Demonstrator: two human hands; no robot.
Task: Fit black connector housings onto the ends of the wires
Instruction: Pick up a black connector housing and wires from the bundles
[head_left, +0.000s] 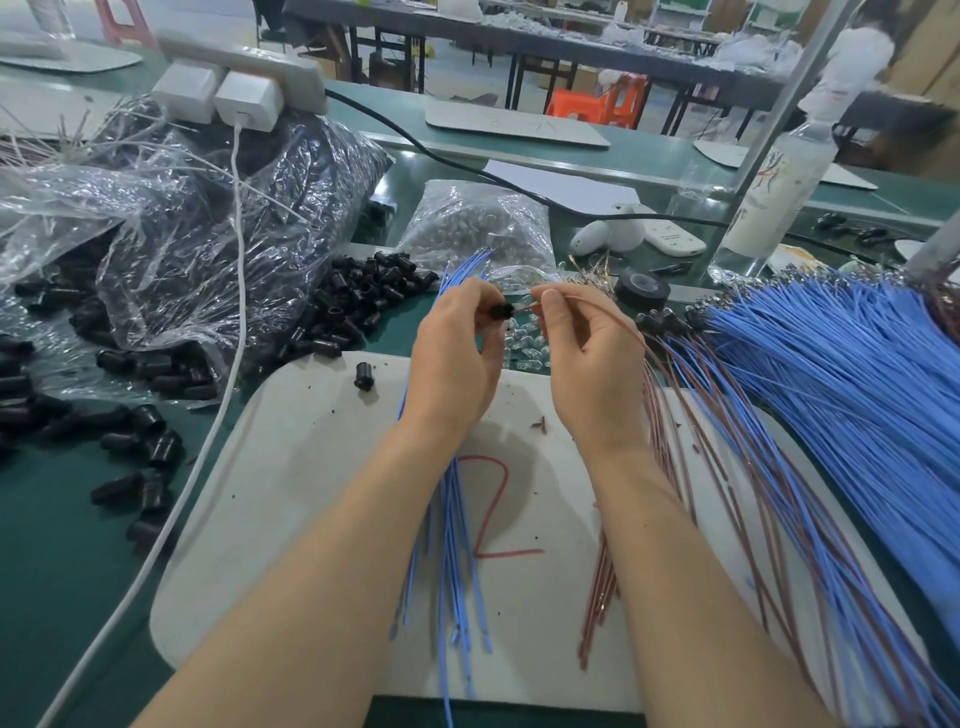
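— On the counter (62, 545), how far along are we?
— Early, we'd judge. The big fan of blue wires (831, 389) at our right, with brown wires (691, 431) along its edge, looks mostly bare-ended. Only a few capped ends (667, 319) at its far corner seem done.
— Stock enough?
— Plenty. A bag (208, 218) and a loose pile (353, 306) of housings lie at our left, and one stray (363, 376) sits on the white board (291, 467).
— And our hands?
— Our left grip (452, 358) is closed, pinching one housing (501, 312) above the board, with some blue strands (460, 275) running through it. Our right grip (592, 358) pinches a brown lead (602, 307) between thumb and forefinger. Its tip is right at the housing's mouth, but we cannot tell whether it is seated.
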